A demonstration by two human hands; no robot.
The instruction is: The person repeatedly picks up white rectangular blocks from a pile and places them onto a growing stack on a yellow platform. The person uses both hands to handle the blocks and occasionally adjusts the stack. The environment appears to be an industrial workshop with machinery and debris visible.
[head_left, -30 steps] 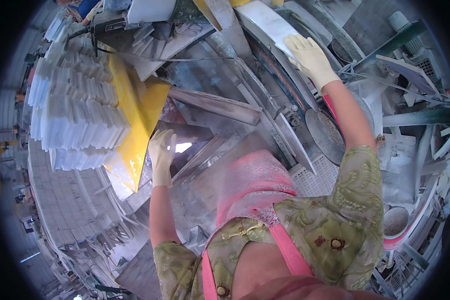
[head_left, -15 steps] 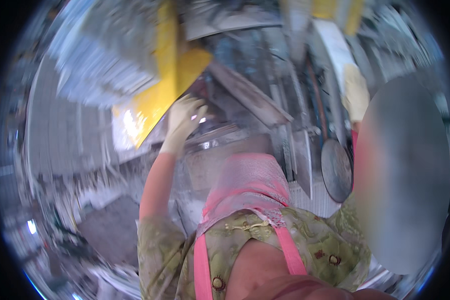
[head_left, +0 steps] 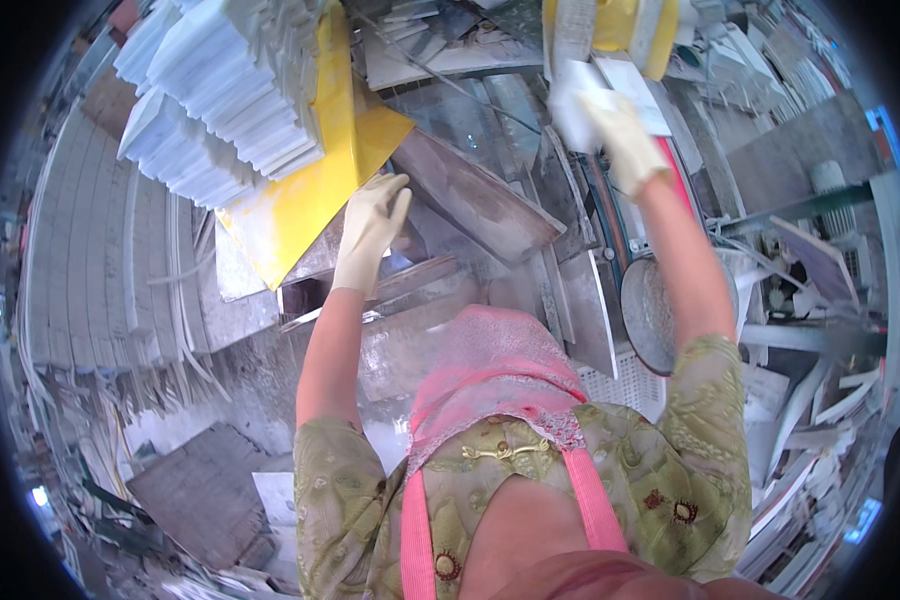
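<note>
My left hand (head_left: 372, 222), in a cream rubber glove, hangs beside the lower edge of a bent yellow sheet (head_left: 320, 200), near a dirty brown board (head_left: 480, 195). Its thumb stands apart from the slightly bent fingers, and nothing shows between them. Further right, my right hand (head_left: 625, 145), gloved alike, is stretched forward and closed on a white tile (head_left: 572, 108) blurred by motion. Just beyond that hand lies another white slab (head_left: 632, 92). On the yellow sheet stand tall stacks of pale tiles (head_left: 235, 90).
Beneath my right forearm stands a round grey disc (head_left: 650, 315). Next to it are an upright grey panel (head_left: 588, 300) and a white perforated crate (head_left: 630, 385). Long grey strips (head_left: 90, 240) fill the left side. Tile scraps lie about at the right.
My right hand has swung left, and the tile with it. A big blurred grey oval close to the camera at the right is gone. My left hand stays near the yellow sheet.
</note>
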